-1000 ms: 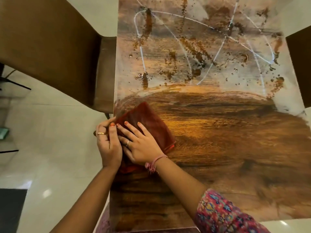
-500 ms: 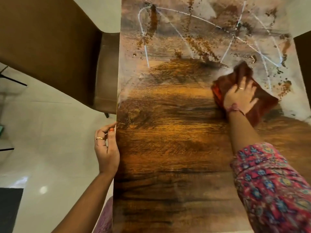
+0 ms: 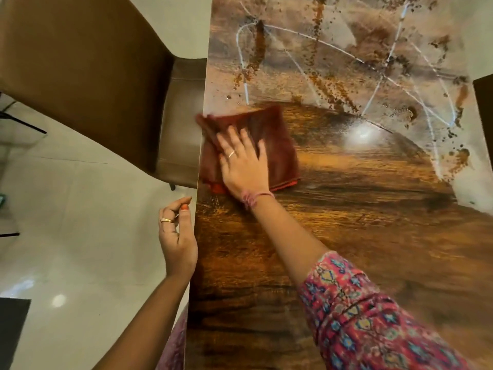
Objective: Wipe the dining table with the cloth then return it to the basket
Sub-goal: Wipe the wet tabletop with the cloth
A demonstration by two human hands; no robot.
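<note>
A folded dark red cloth (image 3: pixel 272 134) lies flat at the left edge of the wooden dining table (image 3: pixel 360 236). My right hand (image 3: pixel 244 164) presses down on it with fingers spread, palm over its near half. My left hand (image 3: pixel 177 236) hovers just off the table's left edge, fingers loosely curled, holding nothing. The far part of the table carries brown smears and crumbs (image 3: pixel 328 86) and white streaks (image 3: pixel 373 102); the near part looks dark and wiped. No basket is in view.
A brown upholstered chair (image 3: pixel 93 62) stands pushed against the table's left side, right next to the cloth. Another dark chair edge (image 3: pixel 484 102) shows at the far right. Pale tiled floor (image 3: pixel 80 209) lies to the left, with a dark mat (image 3: pixel 12 329) at the bottom left.
My right hand has swept the cloth from the table's right side back across to the left edge. The wiped area reaches further up. My left hand has stayed by the left edge.
</note>
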